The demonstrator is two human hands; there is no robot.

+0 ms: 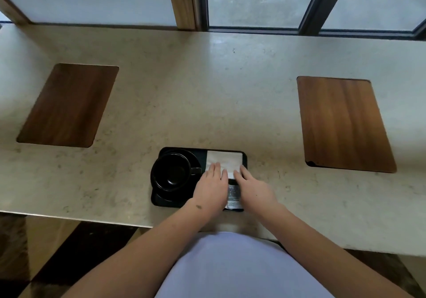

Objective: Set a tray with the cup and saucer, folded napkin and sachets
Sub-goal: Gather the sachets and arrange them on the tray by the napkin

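A black rectangular tray (202, 154) lies near the front edge of the pale stone counter. On its left half a black cup (170, 173) stands on a black saucer (194, 159), handle pointing right. A white folded napkin (224, 160) covers the tray's far right part. Below it a sachet (234, 194) with grey print shows between my hands. My left hand (211, 186) rests flat, fingers together, on the napkin's near left edge. My right hand (254, 188) lies flat on the napkin's near right edge, partly over the sachet. Neither hand grips anything.
Two brown wooden boards lie on the counter (207, 90), one at the far left (66, 105), one at the right (344, 123). Windows with dark frames (309, 7) run along the back. The counter's front edge is just below the tray.
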